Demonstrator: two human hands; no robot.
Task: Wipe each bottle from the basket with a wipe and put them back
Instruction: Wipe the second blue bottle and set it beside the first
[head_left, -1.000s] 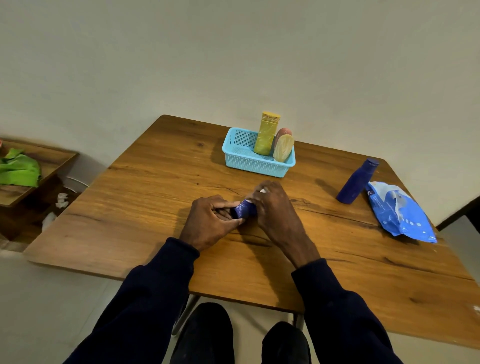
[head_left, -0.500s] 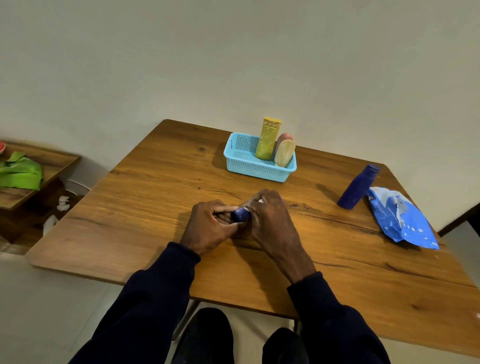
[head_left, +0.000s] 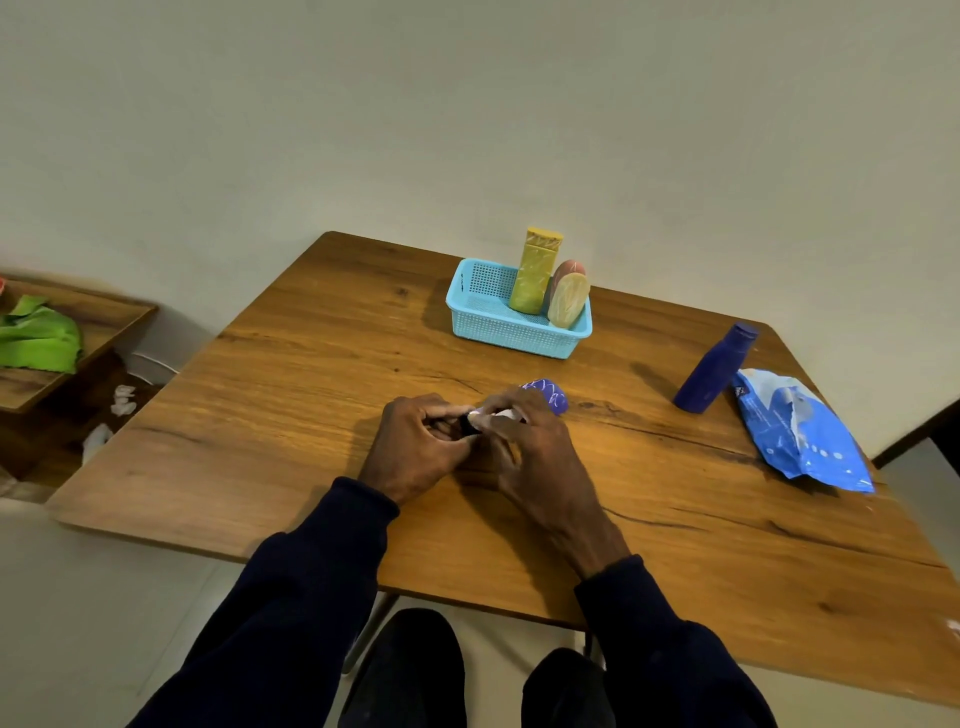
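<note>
A small blue bottle (head_left: 546, 395) with white markings lies between my hands over the table's middle. My left hand (head_left: 415, 441) grips its dark cap end. My right hand (head_left: 530, 447) is curled over the bottle's body with a white wipe (head_left: 498, 414) pressed under the fingers. Only the rounded blue bottom sticks out beyond my right fingers. The light-blue basket (head_left: 498, 330) stands at the table's far side with a tall yellow bottle (head_left: 535, 273) and two oval bottles, one cream (head_left: 569, 301), one pinkish (head_left: 569, 267) behind it.
A dark blue bottle (head_left: 714, 369) stands upright at the right, beside a blue wipes pack (head_left: 800, 431) near the wooden table's (head_left: 260, 415) right edge. A low wooden shelf (head_left: 67, 358) with a green cloth (head_left: 36, 338) sits left of the table. My knees are below the front edge.
The small bottle's blue bottom now pokes out past my right fingers. Both hands stayed at the same spot on the table.
</note>
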